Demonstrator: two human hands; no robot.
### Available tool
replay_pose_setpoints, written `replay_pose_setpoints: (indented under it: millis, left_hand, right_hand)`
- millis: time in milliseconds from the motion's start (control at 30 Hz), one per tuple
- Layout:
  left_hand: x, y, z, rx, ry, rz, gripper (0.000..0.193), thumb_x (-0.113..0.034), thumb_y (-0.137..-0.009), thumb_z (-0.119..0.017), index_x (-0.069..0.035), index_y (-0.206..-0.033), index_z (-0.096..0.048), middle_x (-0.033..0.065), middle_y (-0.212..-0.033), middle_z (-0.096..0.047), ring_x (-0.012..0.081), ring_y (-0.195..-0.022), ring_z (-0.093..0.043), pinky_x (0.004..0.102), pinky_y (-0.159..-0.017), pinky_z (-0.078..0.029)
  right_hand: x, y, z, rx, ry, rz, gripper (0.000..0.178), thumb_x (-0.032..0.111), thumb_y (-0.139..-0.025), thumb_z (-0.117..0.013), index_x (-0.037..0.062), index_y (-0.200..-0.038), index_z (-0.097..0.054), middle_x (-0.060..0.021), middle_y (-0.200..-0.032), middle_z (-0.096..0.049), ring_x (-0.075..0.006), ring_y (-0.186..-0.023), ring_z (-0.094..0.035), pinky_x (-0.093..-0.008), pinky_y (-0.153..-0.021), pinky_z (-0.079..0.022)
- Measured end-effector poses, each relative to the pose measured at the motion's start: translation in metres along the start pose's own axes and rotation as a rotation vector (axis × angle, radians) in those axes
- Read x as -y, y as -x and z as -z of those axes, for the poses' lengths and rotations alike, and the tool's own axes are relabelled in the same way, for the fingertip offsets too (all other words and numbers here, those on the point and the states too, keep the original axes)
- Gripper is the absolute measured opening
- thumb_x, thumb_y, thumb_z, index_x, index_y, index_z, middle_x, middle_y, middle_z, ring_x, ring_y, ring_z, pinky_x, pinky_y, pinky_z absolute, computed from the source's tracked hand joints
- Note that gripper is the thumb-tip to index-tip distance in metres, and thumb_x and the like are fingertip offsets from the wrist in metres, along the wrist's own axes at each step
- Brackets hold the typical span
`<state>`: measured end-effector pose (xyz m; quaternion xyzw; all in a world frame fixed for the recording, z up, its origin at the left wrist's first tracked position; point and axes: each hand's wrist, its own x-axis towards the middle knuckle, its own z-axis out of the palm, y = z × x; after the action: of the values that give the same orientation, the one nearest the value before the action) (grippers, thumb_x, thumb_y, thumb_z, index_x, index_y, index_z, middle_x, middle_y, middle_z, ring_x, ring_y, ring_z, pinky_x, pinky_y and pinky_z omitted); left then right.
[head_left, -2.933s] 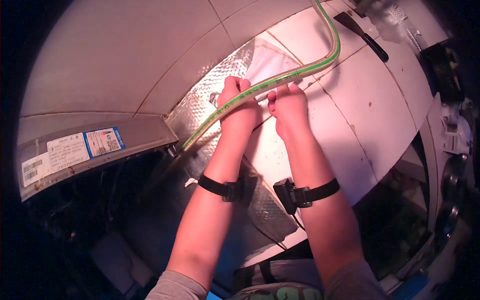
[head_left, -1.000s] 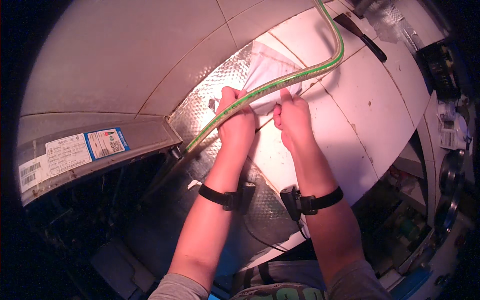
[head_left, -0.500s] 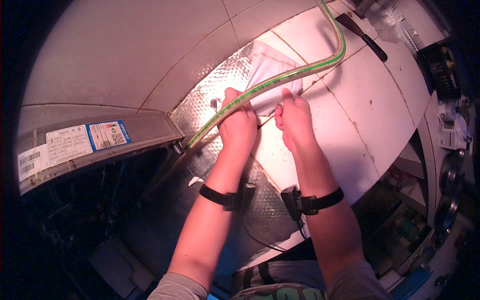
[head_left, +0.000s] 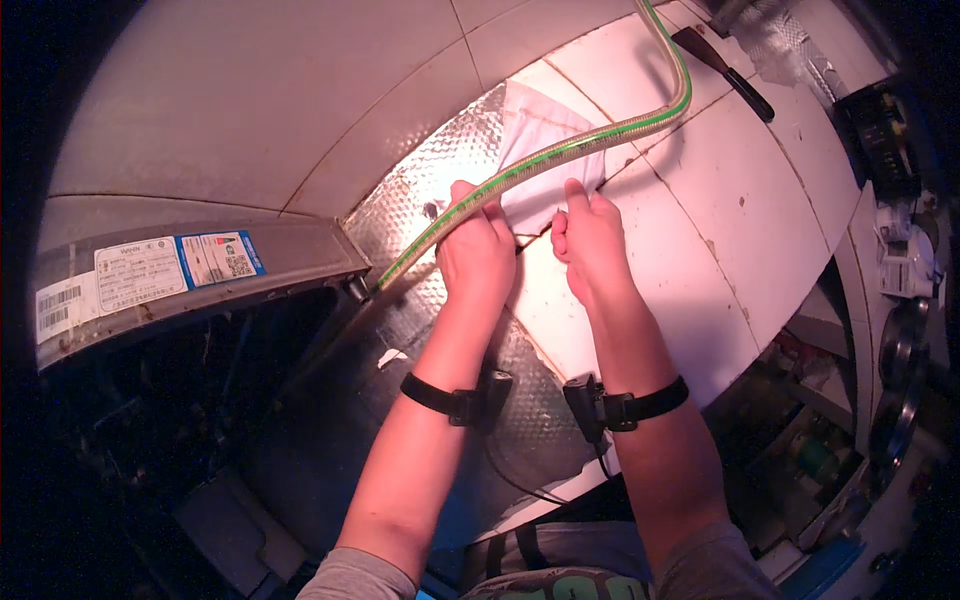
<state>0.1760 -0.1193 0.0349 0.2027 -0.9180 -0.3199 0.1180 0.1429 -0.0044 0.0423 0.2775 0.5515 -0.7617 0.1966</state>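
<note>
A pale white cloth (head_left: 545, 120), creased and with a seam across it, lies between and beyond my hands. My left hand (head_left: 478, 250) is closed at the cloth's near left corner, its fingers partly hidden behind a clear braided hose with a green stripe (head_left: 560, 154). That hose crosses above the cloth and over my left fingers. My right hand (head_left: 594, 240) is closed at the cloth's near right edge, fingers curled and thumb pointing away from me. Both hands stay close together, low over the counter.
The hose meets a metal appliance (head_left: 300, 258) with stickers at left. Textured foil (head_left: 400, 195) covers part of the white tiled counter (head_left: 690, 250). A dark-handled scraper (head_left: 735, 80) lies at the far right, near foil. Shelves with several items (head_left: 820, 450) stand lower right.
The view has shifted slightly, so the appliance sits a little differently in the picture. My hands and the cloth keep nearly the same positions.
</note>
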Motion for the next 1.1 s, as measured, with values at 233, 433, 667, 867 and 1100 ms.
replay_pose_setpoints:
  millis: [233,433,667,867,1100]
  left_hand:
    - [0.003,0.002,0.002,0.004,-0.009,-0.036,0.02,-0.023,-0.096,-0.048,-0.003,-0.098,-0.043,0.0283,-0.083,-0.06,0.05,-0.081,-0.059,0.0575,-0.072,-0.045]
    - [0.006,0.004,0.001,-0.014,0.018,-0.054,0.02,-0.021,-0.095,-0.05,-0.002,-0.099,-0.047,0.0278,-0.083,-0.061,0.0492,-0.083,-0.059,0.0563,-0.072,-0.045]
    - [0.007,0.007,0.005,-0.01,0.052,-0.048,0.017,-0.018,-0.093,-0.052,-0.001,-0.096,-0.051,0.0275,-0.084,-0.061,0.0481,-0.082,-0.059,0.0552,-0.073,-0.045]
    - [0.012,0.01,0.006,-0.024,0.071,-0.069,0.017,-0.016,-0.093,-0.052,0.0,-0.096,-0.055,0.0272,-0.086,-0.062,0.0463,-0.084,-0.06,0.0534,-0.073,-0.046]
    - [0.01,0.016,0.011,-0.034,0.058,-0.061,0.021,-0.017,-0.093,-0.053,0.002,-0.093,-0.06,0.0275,-0.085,-0.064,0.0455,-0.081,-0.062,0.0521,-0.073,-0.047]
  right_hand:
    - [-0.002,0.003,0.002,0.019,0.0,0.005,0.023,0.025,-0.102,-0.046,0.0071,-0.088,-0.047,-0.0008,-0.058,-0.045,-0.0089,-0.042,-0.037,-0.0236,-0.038,-0.024]
    - [-0.004,0.005,0.002,0.014,0.002,0.001,0.022,0.025,-0.101,-0.046,0.0073,-0.088,-0.048,-0.0007,-0.058,-0.045,-0.0087,-0.042,-0.037,-0.0233,-0.038,-0.025]
    - [-0.008,0.007,0.003,0.007,0.013,0.008,0.023,0.026,-0.101,-0.047,0.0067,-0.09,-0.051,-0.0006,-0.058,-0.045,-0.0085,-0.042,-0.037,-0.0234,-0.038,-0.025]
    - [-0.011,0.01,0.003,0.008,0.016,0.019,0.023,0.026,-0.101,-0.047,0.0063,-0.09,-0.051,-0.0009,-0.058,-0.046,-0.0083,-0.042,-0.037,-0.0231,-0.037,-0.024]
    - [-0.015,0.013,0.003,0.024,0.013,0.026,0.023,0.026,-0.101,-0.048,0.0063,-0.09,-0.05,-0.0012,-0.058,-0.046,-0.0083,-0.042,-0.038,-0.0219,-0.037,-0.025]
